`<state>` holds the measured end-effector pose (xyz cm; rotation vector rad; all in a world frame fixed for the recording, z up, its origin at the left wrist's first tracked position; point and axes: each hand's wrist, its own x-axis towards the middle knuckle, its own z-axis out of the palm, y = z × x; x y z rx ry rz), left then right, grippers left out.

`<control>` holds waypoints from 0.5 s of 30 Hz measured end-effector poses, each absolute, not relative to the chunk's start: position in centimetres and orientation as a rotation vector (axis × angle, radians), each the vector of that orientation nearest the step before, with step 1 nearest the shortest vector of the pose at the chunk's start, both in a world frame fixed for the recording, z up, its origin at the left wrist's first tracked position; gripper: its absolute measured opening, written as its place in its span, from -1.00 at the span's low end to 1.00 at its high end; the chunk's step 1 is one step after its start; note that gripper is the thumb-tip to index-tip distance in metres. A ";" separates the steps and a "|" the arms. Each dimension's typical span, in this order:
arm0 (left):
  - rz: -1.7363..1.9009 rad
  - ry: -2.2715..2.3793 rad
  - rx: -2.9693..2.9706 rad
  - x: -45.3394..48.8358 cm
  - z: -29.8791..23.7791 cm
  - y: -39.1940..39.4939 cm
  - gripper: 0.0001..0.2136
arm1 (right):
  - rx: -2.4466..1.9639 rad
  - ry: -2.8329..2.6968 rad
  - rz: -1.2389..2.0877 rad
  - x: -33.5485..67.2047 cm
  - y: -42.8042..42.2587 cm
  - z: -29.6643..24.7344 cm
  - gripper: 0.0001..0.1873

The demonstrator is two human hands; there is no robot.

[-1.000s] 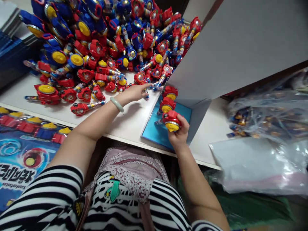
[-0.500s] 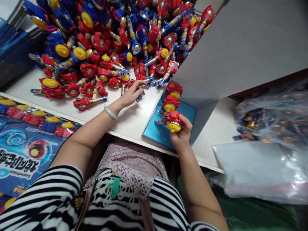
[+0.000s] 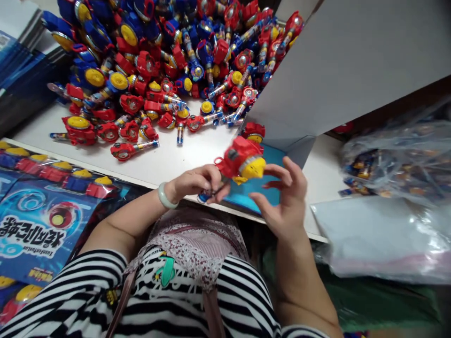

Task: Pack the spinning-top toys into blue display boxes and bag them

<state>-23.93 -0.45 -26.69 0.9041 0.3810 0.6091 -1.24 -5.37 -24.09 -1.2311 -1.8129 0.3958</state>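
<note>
Left hand (image 3: 197, 182) held red toy (image 3: 239, 152) by its handle; right hand's (image 3: 287, 206) grip stood wide beside yellow cap (image 3: 254, 167).

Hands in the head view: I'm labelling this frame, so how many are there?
2: the left hand holds a blurred red toy; the right hand is open beside that toy's yellow tip. No other hand shows.

2 bent arms (image 3: 299, 277) forward: left hand (image 3: 195, 182) in a pinch, right hand (image 3: 287, 206) with fingers (image 3: 297, 177) curved apart
</note>
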 end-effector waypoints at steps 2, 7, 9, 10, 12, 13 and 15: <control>0.470 0.236 0.781 -22.3 -26.8 -1.6 -0.54 | -1.172 -1.765 0.526 -2.4 -6.1 -23.5 -0.01; 0.483 0.149 0.949 -24.3 -27.5 -0.6 -0.64 | -1.013 -1.532 0.414 -1.4 -7.0 -25.2 -0.18; 0.715 0.330 1.110 -26.5 -28.0 0.9 -0.65 | -0.961 -1.618 0.297 0.0 -7.3 -26.3 -0.19; 0.835 0.428 1.184 -27.3 -28.3 1.6 -0.65 | -0.948 -1.722 0.276 0.5 -7.4 -26.9 -0.19; 0.987 0.587 1.362 -27.4 -29.0 2.5 -0.68 | -0.951 -1.932 0.291 0.8 -7.6 -27.7 -0.18; 1.020 0.641 1.472 -26.9 -29.4 2.6 -0.68 | -0.963 -1.997 0.298 0.8 -7.6 -27.9 -0.17; 1.076 0.685 1.698 -25.1 -30.2 2.7 -0.65 | -1.000 -2.041 0.279 0.3 -7.6 -27.9 -0.14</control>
